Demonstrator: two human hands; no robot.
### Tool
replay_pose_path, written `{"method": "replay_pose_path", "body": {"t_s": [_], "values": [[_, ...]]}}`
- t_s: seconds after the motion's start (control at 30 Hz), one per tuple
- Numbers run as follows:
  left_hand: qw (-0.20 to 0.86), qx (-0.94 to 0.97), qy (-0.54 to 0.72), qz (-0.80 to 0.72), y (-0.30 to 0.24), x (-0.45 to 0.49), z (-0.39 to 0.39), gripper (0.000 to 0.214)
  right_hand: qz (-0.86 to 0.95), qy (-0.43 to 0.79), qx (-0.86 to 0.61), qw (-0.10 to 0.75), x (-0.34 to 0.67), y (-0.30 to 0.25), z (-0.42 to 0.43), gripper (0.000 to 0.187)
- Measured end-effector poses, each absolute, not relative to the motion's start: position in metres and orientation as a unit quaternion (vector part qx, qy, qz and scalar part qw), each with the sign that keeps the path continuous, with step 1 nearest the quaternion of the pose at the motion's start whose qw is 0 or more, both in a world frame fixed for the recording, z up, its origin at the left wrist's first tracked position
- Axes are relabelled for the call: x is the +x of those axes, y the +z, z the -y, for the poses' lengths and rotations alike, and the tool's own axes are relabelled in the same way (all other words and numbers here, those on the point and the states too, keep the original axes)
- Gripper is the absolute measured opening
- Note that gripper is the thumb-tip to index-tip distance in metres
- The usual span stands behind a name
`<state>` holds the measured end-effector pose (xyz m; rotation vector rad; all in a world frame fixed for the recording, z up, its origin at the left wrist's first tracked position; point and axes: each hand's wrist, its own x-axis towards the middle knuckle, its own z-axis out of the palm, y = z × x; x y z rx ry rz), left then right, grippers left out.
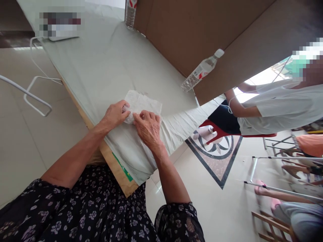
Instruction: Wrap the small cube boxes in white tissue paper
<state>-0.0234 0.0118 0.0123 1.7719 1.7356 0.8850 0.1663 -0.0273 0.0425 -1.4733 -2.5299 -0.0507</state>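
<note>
White crinkled sheet (143, 101): centre of frame, over cloth-covered tabletop (83, 64). Left hand (117, 115) grasping its left edge; right hand (149, 129) pinching its lower edge. Capped bottle (202, 72): right of centre.

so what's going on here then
A person in a dark floral top has both hands on a thin, crinkled white sheet at the near end of a cloth-covered table. The left hand is at its left edge, the right hand at its near right part. Further back, a capped bottle is beside some brown cardboard. Another person in a white shirt sits off to the right.
</note>
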Motion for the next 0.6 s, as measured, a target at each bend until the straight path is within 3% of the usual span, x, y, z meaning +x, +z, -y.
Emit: {"method": "replay_pose_path", "body": {"t_s": [0.23, 0.4, 0.5, 0.6], "values": [[0.157, 0.625, 0.307, -0.700, 0.007, -0.035, -0.003, 0.030, 0.887, -0.059, -0.455, 0.060, 0.167, 0.050, 0.017, 0.020], [0.203, 0.588, 0.252, -0.741, 0.014, -0.051, -0.005, 0.041, 0.897, -0.050, -0.436, 0.049, 0.168, 0.057, 0.012, 0.018], [0.231, 0.587, 0.253, -0.733, 0.017, -0.050, -0.010, 0.038, 0.903, -0.046, -0.425, 0.043, 0.168, 0.060, 0.009, 0.018], [0.330, 0.581, 0.287, -0.687, 0.020, -0.043, -0.010, 0.028, 0.905, -0.045, -0.421, 0.036, 0.168, 0.061, 0.006, 0.018]]}}
